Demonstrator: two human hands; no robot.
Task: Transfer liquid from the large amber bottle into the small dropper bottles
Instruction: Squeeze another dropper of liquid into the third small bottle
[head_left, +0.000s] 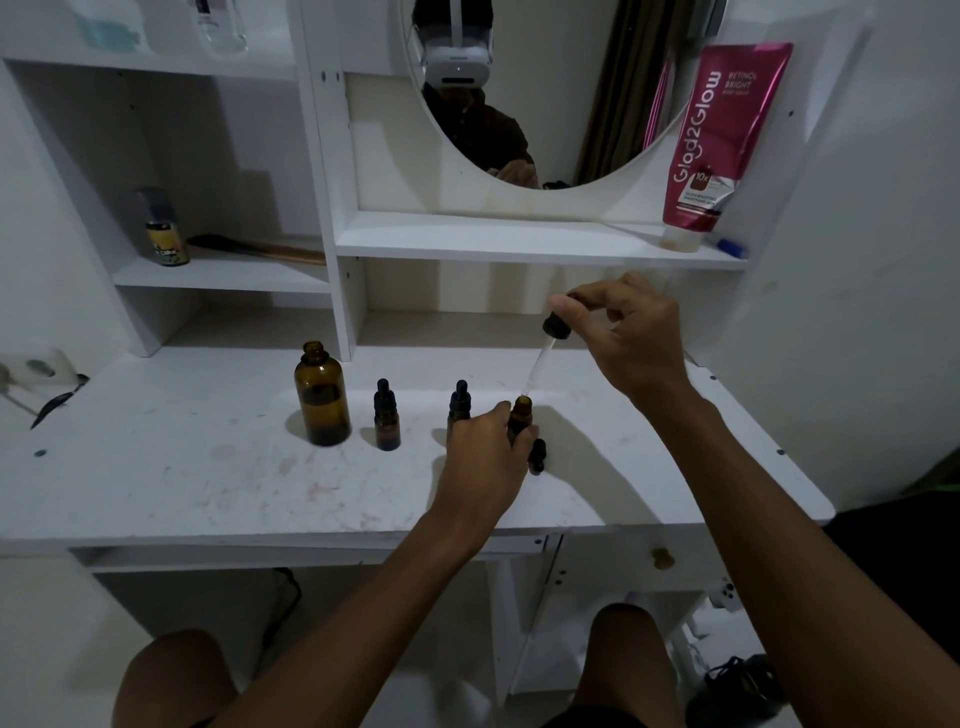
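The large amber bottle (322, 397) stands uncapped on the white tabletop (208, 483), left of centre. Right of it stand a capped small dropper bottle (387, 418) and a second capped one (460, 402), partly hidden by my left hand (485, 457). My left hand grips an open small bottle (521, 413) upright on the table. My right hand (631, 335) pinches the black bulb of a long glass dropper (543, 361), whose tip sits just above that bottle's mouth. A small black dropper cap (537, 456) lies beside my left fingers.
The vanity has a shelf with a pink lotion tube (719, 140) and a round mirror (545, 93). In the left cubby stand a small spray can (163, 228) and a brush (254, 248). A wall socket and cable (36, 371) sit at the far left.
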